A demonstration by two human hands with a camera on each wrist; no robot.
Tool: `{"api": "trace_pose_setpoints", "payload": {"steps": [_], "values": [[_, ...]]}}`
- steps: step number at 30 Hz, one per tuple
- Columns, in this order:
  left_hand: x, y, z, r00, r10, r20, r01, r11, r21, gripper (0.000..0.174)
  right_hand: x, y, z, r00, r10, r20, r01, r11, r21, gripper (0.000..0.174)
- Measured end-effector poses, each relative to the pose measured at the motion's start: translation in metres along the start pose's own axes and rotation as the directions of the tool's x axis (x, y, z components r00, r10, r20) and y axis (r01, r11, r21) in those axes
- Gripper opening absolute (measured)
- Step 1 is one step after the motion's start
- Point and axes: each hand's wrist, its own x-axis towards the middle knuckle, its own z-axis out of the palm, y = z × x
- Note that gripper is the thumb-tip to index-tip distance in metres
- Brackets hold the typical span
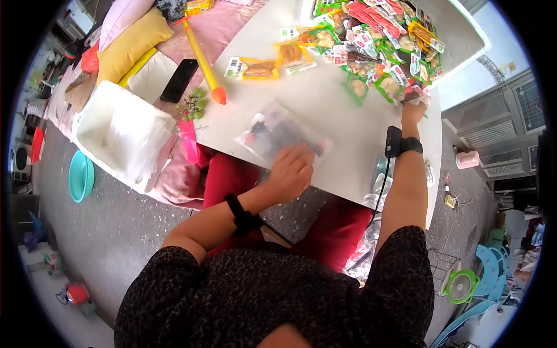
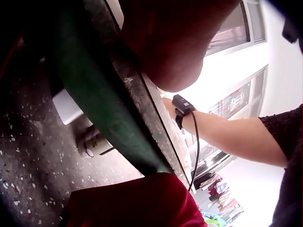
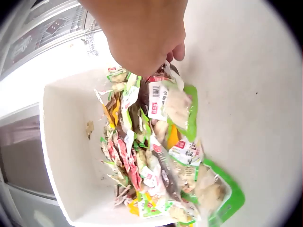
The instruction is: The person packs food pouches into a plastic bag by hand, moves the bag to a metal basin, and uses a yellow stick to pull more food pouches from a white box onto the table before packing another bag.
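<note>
A clear plastic bag [image 1: 281,134] with dark contents lies near the table's front edge, slightly blurred. My left hand [image 1: 292,169] has bent fingers over its near right part; the thumb is hidden. In the left wrist view, the left hand [image 2: 173,45] is a dark shape above the table edge. At the right end of a heap of snack packets [image 1: 377,43], my right hand [image 1: 412,111] grips a small snack packet with red print. Its curled fingers [image 3: 178,51] show at the heap's end in the right wrist view, partly hidden by the hand [image 3: 144,35].
A white foam box [image 3: 59,156] lies on its side behind the heap. Left of it are loose yellow packets [image 1: 261,68]. A yellow tube with an orange tip [image 1: 200,55], grapes [image 1: 193,105], a phone [image 1: 179,80] and another foam box [image 1: 96,124] are at the left.
</note>
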Motion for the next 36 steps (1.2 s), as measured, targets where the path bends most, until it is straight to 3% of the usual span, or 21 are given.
{"api": "trace_pose_setpoints", "payload": {"steps": [2, 3, 6, 10, 12, 15, 16, 18, 20, 22, 23, 24, 26, 27, 30, 34, 35, 36], "values": [[0.0, 0.001, 0.0, 1.0, 0.006, -0.009, -0.006, 1.0, -0.007, 0.014, -0.001, -0.011, -0.013, 0.992, 0.121, 0.038, -0.127, 0.96, 0.25, 0.047], [-0.001, 0.001, -0.001, 1.0, 0.011, -0.014, -0.011, 1.0, -0.012, 0.014, -0.004, -0.015, -0.022, 0.989, 0.111, 0.096, -0.134, 0.95, 0.281, 0.044], [0.002, 0.001, -0.002, 0.986, -0.054, 0.157, 0.063, 0.996, -0.055, 0.016, -0.021, -0.028, -0.059, 0.964, 0.053, 0.262, -0.166, 0.887, 0.431, 0.037], [0.008, 0.006, -0.013, 0.982, -0.088, 0.168, 0.11, 0.985, -0.13, 0.023, -0.079, -0.075, -0.124, 0.896, -0.018, 0.445, -0.297, 0.719, 0.628, 0.03], [0.009, 0.007, -0.016, 0.975, -0.138, 0.177, 0.172, 0.965, -0.196, 0.029, -0.109, -0.092, -0.152, 0.806, -0.058, 0.589, -0.438, 0.611, 0.66, 0.03], [0.02, 0.019, -0.033, 0.987, -0.155, -0.032, 0.149, 0.98, -0.134, 0.04, -0.168, -0.114, -0.191, 0.656, -0.017, 0.754, -0.619, 0.56, 0.551, 0.024], [0.023, 0.021, -0.04, 0.984, -0.136, -0.112, 0.125, 0.987, -0.104, 0.037, -0.187, -0.116, -0.203, 0.588, 0.011, 0.809, -0.682, 0.546, 0.487, 0.02], [0.03, 0.025, -0.054, 0.961, -0.095, -0.261, 0.088, 0.995, -0.036, 0.031, -0.226, -0.119, -0.225, 0.433, -0.077, 0.898, -0.787, 0.453, 0.418, 0.016], [0.032, 0.031, -0.076, 0.989, 0.061, -0.133, -0.071, 0.995, -0.07, 0.029, -0.256, -0.106, -0.236, 0.267, -0.189, 0.945, -0.85, 0.417, 0.324, 0.015], [0.025, 0.031, -0.083, 0.987, 0.162, 0.004, -0.161, 0.979, -0.125, 0.026, -0.282, -0.092, -0.241, 0.261, -0.171, 0.95, -0.869, 0.387, 0.308, 0.014], [0.017, 0.03, -0.082, 0.98, 0.182, 0.08, -0.167, 0.973, -0.157, 0.024, -0.289, -0.08, -0.243, 0.177, -0.291, 0.94, -0.891, 0.359, 0.279, 0.017], [0.011, 0.031, -0.082, 0.967, 0.202, 0.154, -0.172, 0.967, -0.189, 0.022, -0.293, -0.073, -0.249, 0.191, -0.275, 0.942, -0.872, 0.394, 0.292, 0.021], [0.007, 0.038, -0.094, 0.886, 0.017, 0.464, 0.131, 0.95, -0.284, 0.019, -0.298, -0.08, -0.269, 0.219, -0.245, 0.944, -0.829, 0.464, 0.313, 0.03], [0.006, 0.042, -0.098, 0.792, -0.057, 0.608, 0.288, 0.913, -0.289, 0.017, -0.298, -0.09, -0.282, 0.262, -0.273, 0.926, -0.856, 0.377, 0.353, 0.04], [0.01, 0.039, -0.095, 0.627, -0.109, 0.772, 0.5, 0.816, -0.29, 0.017, -0.297, -0.083, -0.289, 0.319, -0.398, 0.86, -0.757, 0.44, 0.484, 0.045], [0.013, 0.03, -0.079, 0.647, 0.129, 0.752, 0.364, 0.814, -0.453, 0.018, -0.293, -0.085, -0.29, 0.266, -0.323, 0.908, -0.464, 0.783, 0.414, 0.027], [0.016, 0.029, -0.076, 0.666, 0.15, 0.731, 0.3, 0.843, -0.446, 0.018, -0.297, -0.087, -0.289, 0.356, -0.278, 0.892, -0.439, 0.793, 0.423, 0.019], [0.019, 0.028, -0.074, 0.683, 0.172, 0.71, 0.235, 0.868, -0.437, 0.018, -0.299, -0.085, -0.288, 0.411, -0.221, 0.884, -0.504, 0.754, 0.422, 0.019]]}}
